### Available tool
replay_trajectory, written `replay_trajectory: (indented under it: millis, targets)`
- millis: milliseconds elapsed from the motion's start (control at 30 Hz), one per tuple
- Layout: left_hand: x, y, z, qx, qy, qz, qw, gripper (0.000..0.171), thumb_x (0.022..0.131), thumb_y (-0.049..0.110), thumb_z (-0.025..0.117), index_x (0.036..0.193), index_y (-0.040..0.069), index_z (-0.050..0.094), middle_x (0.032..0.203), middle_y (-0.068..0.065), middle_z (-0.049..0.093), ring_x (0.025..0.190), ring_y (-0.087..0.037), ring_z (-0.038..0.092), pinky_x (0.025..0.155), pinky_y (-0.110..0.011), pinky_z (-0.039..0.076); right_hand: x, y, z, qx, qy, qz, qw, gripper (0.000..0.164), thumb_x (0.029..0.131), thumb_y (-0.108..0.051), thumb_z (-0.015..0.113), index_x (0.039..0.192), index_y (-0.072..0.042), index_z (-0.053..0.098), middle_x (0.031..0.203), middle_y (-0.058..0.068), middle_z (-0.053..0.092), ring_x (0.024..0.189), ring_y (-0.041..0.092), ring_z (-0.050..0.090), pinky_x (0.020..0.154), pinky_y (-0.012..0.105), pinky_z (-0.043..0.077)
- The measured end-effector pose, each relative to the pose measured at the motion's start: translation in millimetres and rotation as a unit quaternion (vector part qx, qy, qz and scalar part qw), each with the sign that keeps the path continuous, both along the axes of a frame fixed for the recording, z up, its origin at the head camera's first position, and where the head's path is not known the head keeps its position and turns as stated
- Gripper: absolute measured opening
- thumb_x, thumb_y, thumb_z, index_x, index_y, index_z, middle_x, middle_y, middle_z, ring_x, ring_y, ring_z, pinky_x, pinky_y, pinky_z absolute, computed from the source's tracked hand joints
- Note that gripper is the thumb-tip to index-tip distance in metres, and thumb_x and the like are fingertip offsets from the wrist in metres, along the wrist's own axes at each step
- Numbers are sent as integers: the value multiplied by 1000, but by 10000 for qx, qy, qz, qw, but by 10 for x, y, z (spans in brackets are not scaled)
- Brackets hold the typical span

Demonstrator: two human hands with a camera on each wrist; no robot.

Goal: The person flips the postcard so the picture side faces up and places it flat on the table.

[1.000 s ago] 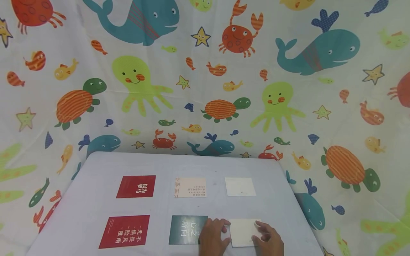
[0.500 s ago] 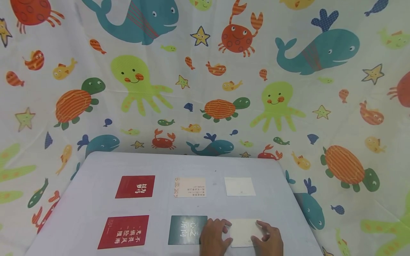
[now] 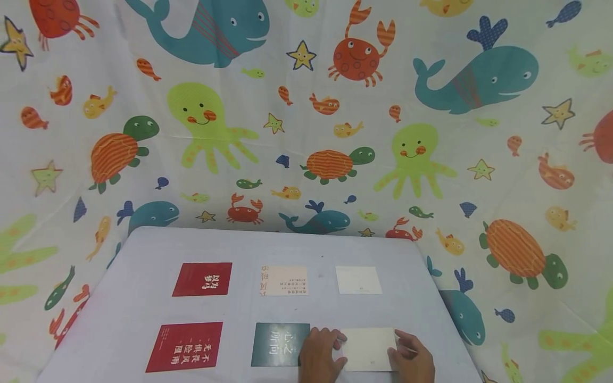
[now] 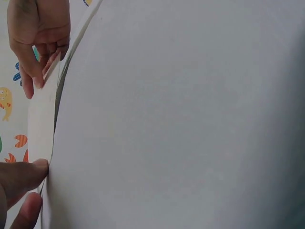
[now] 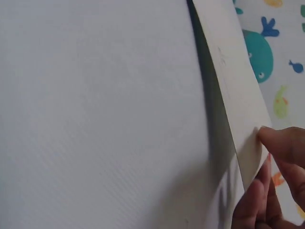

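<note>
Plainly, in the head view, the cream card is found at the near right of the white table, between the left hand and the right hand. Its long axis is set from side to side, so that one short edge is met by each hand; neither can be called nearer. The green card is partly covered by the left hand, and the white card is placed beyond the cream one, well apart from it.

In the left wrist view, the left end of the cream card is held under the left thumb, with a fingertip beside it; the grip is judged narrow, though what is pressed from beneath cannot be seen.

In the right wrist view, the right end is pinched between the right thumb above and curled fingers below. The card is extended away to the left from this grip, and a dark gap is noted under its near long edge, by which it is judged to be slightly raised there.
</note>
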State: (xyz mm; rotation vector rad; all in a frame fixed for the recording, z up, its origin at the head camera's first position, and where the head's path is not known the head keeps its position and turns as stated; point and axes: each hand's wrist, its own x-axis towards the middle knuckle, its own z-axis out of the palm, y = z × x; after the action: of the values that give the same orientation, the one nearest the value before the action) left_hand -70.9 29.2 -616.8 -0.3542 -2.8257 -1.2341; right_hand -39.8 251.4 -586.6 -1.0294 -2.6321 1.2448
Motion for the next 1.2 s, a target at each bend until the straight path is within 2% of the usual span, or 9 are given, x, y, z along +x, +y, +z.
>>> replay_trajectory:
  millis: [200, 333, 467, 767, 900, 1200]
  targets:
    - [-22, -7, 6, -74, -29, -94, 9999, 42, 63, 23, 101, 99, 28, 80, 73, 21, 57, 71, 1, 37, 62, -20, 34, -20, 167, -11, -466, 146, 71, 9988, 43, 88, -9, 83, 128, -3, 71, 114, 19, 78, 100, 27, 76, 82, 39, 63]
    - [-28, -7, -7, -68, -18, -114, 9999, 40, 64, 23, 101, 98, 28, 80, 72, 21, 58, 70, 1, 38, 62, -20, 35, -10, 227, 25, -774, 176, 214, 9966, 38, 88, -12, 82, 123, -2, 72, 109, 14, 80, 99, 23, 77, 83, 37, 62]
    - [-33, 1, -24, -76, -11, -117, 9999, 39, 65, 24, 101, 98, 28, 80, 72, 21, 58, 70, 1, 38, 63, -20, 36, -1, 274, 34, -792, 13, 427, 9959, 35, 88, -20, 83, 118, -3, 75, 108, 13, 81, 101, 26, 76, 84, 43, 61]
    - [-33, 8, -38, 21, -28, -79, 10000, 39, 64, 21, 101, 97, 27, 81, 72, 20, 58, 70, 1, 39, 62, -21, 36, 10, 378, 11, -766, -224, 622, 9949, 62, 81, -46, 90, 122, -3, 75, 117, 18, 79, 111, 38, 75, 93, 53, 61]
    - [-23, 9, -46, 177, -116, -75, 9997, 37, 66, 20, 100, 97, 27, 80, 72, 21, 60, 69, 2, 39, 61, -20, 35, 28, 421, 2, -872, -297, 566, 9941, 67, 79, -49, 91, 123, -2, 74, 114, 17, 80, 111, 36, 75, 94, 51, 61]
    - [-3, 1, -6, 570, -394, -101, 9975, 33, 71, 21, 97, 97, 31, 79, 75, 22, 65, 70, 3, 42, 63, -22, 38, 61, 429, 62, -1317, -87, 465, 9902, 75, 78, -50, 92, 127, 3, 71, 113, 18, 80, 104, 32, 78, 89, 46, 63]
